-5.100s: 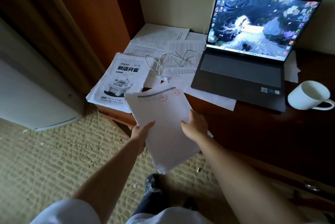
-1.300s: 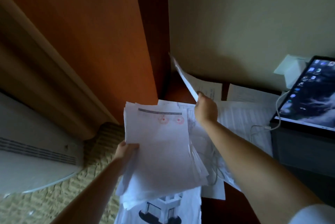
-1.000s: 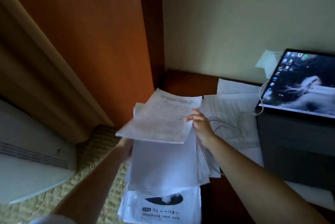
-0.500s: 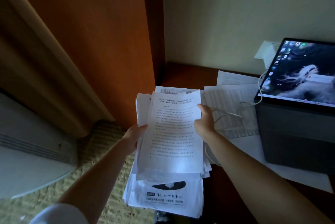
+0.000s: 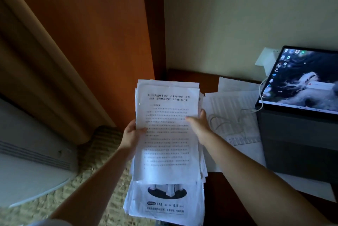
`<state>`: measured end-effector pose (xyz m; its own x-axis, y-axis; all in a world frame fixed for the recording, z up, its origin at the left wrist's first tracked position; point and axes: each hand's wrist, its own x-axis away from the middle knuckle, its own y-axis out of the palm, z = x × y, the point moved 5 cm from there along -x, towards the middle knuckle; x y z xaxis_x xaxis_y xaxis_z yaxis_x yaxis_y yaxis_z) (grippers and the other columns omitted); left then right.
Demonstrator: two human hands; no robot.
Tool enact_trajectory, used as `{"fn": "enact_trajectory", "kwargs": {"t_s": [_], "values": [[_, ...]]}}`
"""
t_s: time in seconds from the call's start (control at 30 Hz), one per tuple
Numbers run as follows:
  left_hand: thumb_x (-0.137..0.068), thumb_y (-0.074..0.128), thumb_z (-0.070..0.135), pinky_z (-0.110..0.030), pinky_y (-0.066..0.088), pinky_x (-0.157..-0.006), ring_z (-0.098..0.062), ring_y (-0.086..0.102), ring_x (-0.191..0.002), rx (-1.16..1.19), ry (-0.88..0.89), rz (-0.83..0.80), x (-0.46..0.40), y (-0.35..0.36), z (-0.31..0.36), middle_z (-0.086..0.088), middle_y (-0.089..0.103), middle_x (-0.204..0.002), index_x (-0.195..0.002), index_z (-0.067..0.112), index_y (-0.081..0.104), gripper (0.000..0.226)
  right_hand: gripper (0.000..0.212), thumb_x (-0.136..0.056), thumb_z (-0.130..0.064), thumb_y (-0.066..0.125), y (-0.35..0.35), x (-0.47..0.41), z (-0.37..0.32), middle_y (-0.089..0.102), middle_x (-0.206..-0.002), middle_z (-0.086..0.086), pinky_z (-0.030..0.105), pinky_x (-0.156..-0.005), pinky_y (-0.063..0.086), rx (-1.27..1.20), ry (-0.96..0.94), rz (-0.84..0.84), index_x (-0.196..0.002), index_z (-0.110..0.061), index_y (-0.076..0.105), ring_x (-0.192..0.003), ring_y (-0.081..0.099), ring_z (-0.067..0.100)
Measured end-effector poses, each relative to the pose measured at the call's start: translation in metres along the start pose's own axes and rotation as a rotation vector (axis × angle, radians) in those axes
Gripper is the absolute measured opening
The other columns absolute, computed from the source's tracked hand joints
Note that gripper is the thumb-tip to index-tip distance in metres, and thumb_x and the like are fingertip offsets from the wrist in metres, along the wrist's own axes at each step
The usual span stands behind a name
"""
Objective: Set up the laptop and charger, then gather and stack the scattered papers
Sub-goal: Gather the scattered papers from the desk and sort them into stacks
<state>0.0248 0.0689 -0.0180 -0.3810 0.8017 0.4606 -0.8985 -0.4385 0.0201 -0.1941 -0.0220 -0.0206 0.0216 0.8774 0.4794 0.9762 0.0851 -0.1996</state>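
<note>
I hold a stack of white papers (image 5: 167,139) upright-flat in front of me, a printed text page on top. My left hand (image 5: 132,135) grips its left edge and my right hand (image 5: 198,122) grips its right edge with the thumb on the top page. Below the stack, a pile of flyers (image 5: 165,202) with a dark picture and dates lies at the desk's near left. The open laptop (image 5: 300,101) stands at the right with its screen lit. A white charger cable (image 5: 237,115) runs from its left side over loose sheets (image 5: 232,103) on the desk.
An orange-brown wooden panel (image 5: 102,42) rises at the left, right behind the stack. A white wall socket (image 5: 265,61) sits behind the laptop. A white appliance (image 5: 31,156) stands on the patterned carpet (image 5: 102,161) at the lower left. More paper (image 5: 237,159) lies under the laptop.
The sheet picked from the desk's back corner now lies squared on top of the stack. Both hands have settled on the stack's sides, and the stack sits slightly higher in view.
</note>
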Motion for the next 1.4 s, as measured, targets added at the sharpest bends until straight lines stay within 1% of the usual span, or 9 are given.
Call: {"fn": "enact_trajectory", "kwargs": {"t_s": [0.1,0.3,0.53,0.7,0.83,0.97,1.1,1.23,1.4], "values": [[-0.084,0.050,-0.011,-0.040,0.055,-0.075,-0.028,0.062,-0.082,0.024,0.126,0.031,0.008,-0.002,0.039,-0.009,0.065,-0.091,-0.107,0.008,0.060,0.031,0.036,-0.083,-0.003,0.061,-0.007,0.015,-0.031,0.065,-0.108,0.002,0.025,-0.068,0.047,-0.149,-0.182,0.074,-0.115,-0.018,0.053,-0.097,0.063,0.022],[-0.082,0.063,-0.006,-0.026,0.056,-0.067,-0.014,0.067,-0.082,0.053,0.401,-0.002,0.038,0.000,0.088,0.001,0.067,-0.091,-0.100,0.014,0.059,0.027,0.045,-0.080,-0.002,0.059,-0.017,0.065,-0.082,0.062,-0.115,-0.004,0.029,-0.089,0.048,-0.347,-0.570,0.165,-0.121,-0.018,0.047,-0.106,0.061,0.013],[-0.068,0.079,0.004,-0.030,0.059,-0.071,-0.020,0.070,-0.095,0.035,0.484,-0.060,0.057,-0.011,0.098,-0.009,0.069,-0.105,-0.114,0.002,0.058,0.052,0.064,-0.077,-0.015,0.058,-0.013,0.092,-0.092,0.054,-0.132,-0.002,0.022,-0.099,0.041,-0.279,-0.639,0.146,-0.137,-0.012,0.037,-0.117,0.053,0.007],[-0.070,0.078,0.001,-0.023,0.056,-0.063,-0.013,0.070,-0.085,0.058,0.576,-0.047,0.071,-0.007,0.120,-0.002,0.067,-0.098,-0.101,0.021,0.056,0.043,0.053,-0.092,-0.026,0.059,-0.009,0.107,-0.109,0.047,-0.140,-0.005,0.020,-0.108,0.033,-0.280,-0.702,0.208,-0.139,-0.014,0.039,-0.129,0.042,0.004],[-0.070,0.080,0.006,-0.021,0.056,-0.061,-0.009,0.070,-0.083,0.037,0.650,-0.040,0.079,-0.005,0.130,0.001,0.067,-0.096,-0.099,0.025,0.056,0.042,0.048,-0.085,-0.050,0.055,-0.013,0.115,-0.117,0.059,-0.109,-0.004,0.025,-0.090,0.041,-0.317,-0.679,0.388,-0.113,-0.011,0.054,-0.106,0.054,0.012],[-0.075,0.074,0.046,-0.031,0.054,-0.080,-0.017,0.066,-0.097,0.014,0.716,0.088,0.082,-0.009,0.142,0.003,0.066,-0.106,-0.103,0.035,0.058,0.034,0.022,-0.087,-0.039,0.062,-0.019,0.118,-0.136,0.059,-0.098,-0.010,0.004,-0.067,0.036,-0.405,-0.611,0.514,-0.096,-0.020,0.056,-0.087,0.054,0.003],[-0.096,0.052,0.031,-0.002,0.041,-0.067,0.000,0.055,-0.086,0.044,0.754,0.293,0.091,-0.003,0.158,0.014,0.058,-0.093,-0.105,0.019,0.059,0.017,0.014,-0.087,-0.027,0.064,-0.019,0.113,-0.137,0.059,-0.090,-0.004,0.022,-0.071,0.038,-0.362,-0.612,0.546,-0.097,-0.023,0.055,-0.080,0.055,0.010],[-0.098,0.045,0.017,-0.002,0.040,-0.066,0.001,0.053,-0.084,0.092,0.672,0.371,0.079,-0.010,0.152,0.015,0.057,-0.089,-0.103,0.018,0.060,0.015,0.031,-0.089,-0.031,0.064,-0.017,0.112,-0.133,0.057,-0.082,-0.009,0.015,-0.076,0.038,-0.389,-0.679,0.362,-0.114,-0.024,0.047,-0.079,0.054,0.002],[-0.097,0.050,0.028,-0.012,0.042,-0.063,-0.003,0.053,-0.071,0.079,0.665,0.422,0.070,-0.010,0.150,0.009,0.058,-0.078,-0.091,0.020,0.061,0.015,0.097,-0.070,-0.022,0.081,-0.007,0.110,-0.119,0.056,-0.105,-0.005,0.000,-0.085,0.034,-0.137,-0.827,0.124,-0.146,-0.025,0.020,-0.098,0.052,-0.011]]}}
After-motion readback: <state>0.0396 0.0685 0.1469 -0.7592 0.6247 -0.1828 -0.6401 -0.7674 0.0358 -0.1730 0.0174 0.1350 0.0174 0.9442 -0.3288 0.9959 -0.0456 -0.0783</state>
